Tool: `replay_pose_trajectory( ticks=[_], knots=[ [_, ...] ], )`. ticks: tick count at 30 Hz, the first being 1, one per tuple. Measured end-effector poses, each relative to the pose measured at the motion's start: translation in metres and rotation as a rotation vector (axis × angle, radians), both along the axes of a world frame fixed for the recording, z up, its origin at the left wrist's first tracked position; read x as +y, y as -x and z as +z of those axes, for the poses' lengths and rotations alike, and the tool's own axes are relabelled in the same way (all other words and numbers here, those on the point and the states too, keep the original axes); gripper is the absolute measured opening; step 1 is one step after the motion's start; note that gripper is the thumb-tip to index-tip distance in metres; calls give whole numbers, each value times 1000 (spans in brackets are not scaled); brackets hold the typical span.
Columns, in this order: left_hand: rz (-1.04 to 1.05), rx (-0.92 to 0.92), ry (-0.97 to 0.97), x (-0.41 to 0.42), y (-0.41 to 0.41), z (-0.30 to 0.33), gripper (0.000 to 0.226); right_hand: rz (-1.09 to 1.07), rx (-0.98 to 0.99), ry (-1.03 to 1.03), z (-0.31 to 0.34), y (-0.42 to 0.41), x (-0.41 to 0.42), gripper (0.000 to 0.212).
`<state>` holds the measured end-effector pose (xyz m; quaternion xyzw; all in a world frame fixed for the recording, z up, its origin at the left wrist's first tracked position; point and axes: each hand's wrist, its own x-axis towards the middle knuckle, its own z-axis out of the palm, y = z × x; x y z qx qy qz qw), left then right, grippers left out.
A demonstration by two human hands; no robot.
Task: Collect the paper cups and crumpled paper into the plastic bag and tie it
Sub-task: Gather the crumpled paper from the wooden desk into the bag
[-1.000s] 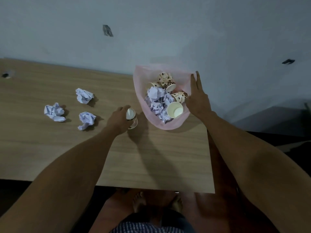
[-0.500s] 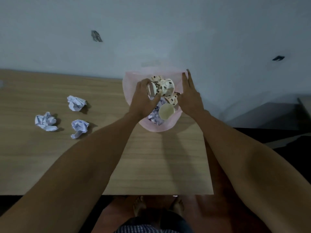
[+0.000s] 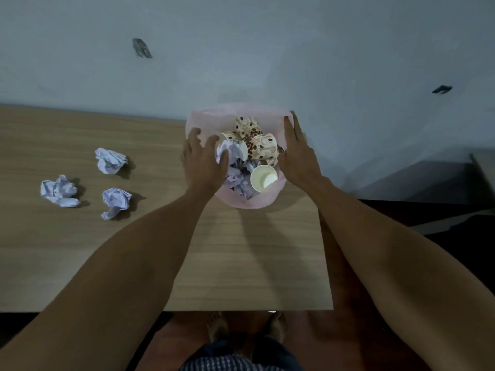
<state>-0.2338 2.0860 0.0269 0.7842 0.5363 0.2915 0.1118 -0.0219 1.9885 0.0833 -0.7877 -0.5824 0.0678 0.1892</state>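
Observation:
A pink plastic bag point(image 3: 235, 113) stands open near the table's far right edge, holding several patterned paper cups point(image 3: 263, 147) and crumpled papers point(image 3: 241, 180). One cup point(image 3: 263, 178) shows its pale inside. My left hand point(image 3: 203, 162) hovers over the bag's left side, fingers relaxed and empty. My right hand point(image 3: 297, 153) lies flat against the bag's right rim with straight fingers. Three crumpled papers lie on the table to the left: one at the back point(image 3: 110, 160), one far left point(image 3: 59, 190), one nearer point(image 3: 116, 202).
The wooden table point(image 3: 241, 263) ends just right of the bag and at its near edge above my feet point(image 3: 246, 328). A pale wall point(image 3: 241, 49) rises behind the table. A dark floor area lies to the right.
My left hand carried a patterned cup from the table to the bag and let it go inside. It now hovers empty at the bag's left side. My right hand stayed on the rim.

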Motion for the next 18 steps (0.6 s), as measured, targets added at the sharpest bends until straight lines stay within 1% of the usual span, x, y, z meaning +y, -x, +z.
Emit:
replay_pose_trajectory(
  ticks=[1, 2, 3, 5, 6, 9, 12, 18],
  knots=[
    [81, 2, 35, 1, 8, -4, 41, 3, -3, -3, -1, 1, 1, 92],
    [123, -15, 119, 2, 15, -8, 42, 5, -5, -5, -1, 2, 2, 93],
    [126, -61, 238, 3, 20, -12, 46, 7, -6, -5, -2, 3, 3, 94],
    [62, -175, 465, 6, 26, -18, 57, 16, -13, 0, -4, 4, 5, 94],
    [34, -204, 517, 7, 26, -19, 60, 21, -17, 2, -4, 5, 6, 93],
    [17, -208, 479, 7, 29, -18, 58, 24, -22, 6, -4, 9, 8, 92],
    [32, -213, 443, 11, 38, -10, 63, 32, -20, 5, 1, 18, 12, 93],
    [110, -242, 412, 27, 85, 6, 66, 85, 14, -5, 14, 57, 37, 94]
  ],
)
